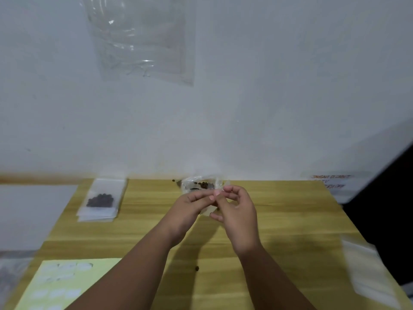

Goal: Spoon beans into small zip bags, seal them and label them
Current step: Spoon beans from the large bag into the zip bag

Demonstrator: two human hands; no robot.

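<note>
My left hand (192, 209) and my right hand (237, 211) meet above the middle of the wooden table (279, 220); their fingertips pinch a small clear zip bag (206, 211), mostly hidden between them. Behind my hands lies a crumpled clear bag of dark beans (202, 184) at the table's far edge. A filled zip bag with dark beans (101, 198) rests on a small stack of bags at the far left. A yellow sheet of white labels (60, 285) lies at the near left.
A stack of clear zip bags (368, 271) sits at the right edge. One loose bean (197, 268) lies near the front, another (173, 180) by the wall. A large plastic bag (143, 39) hangs on the white wall. A dark object (384, 202) stands at right.
</note>
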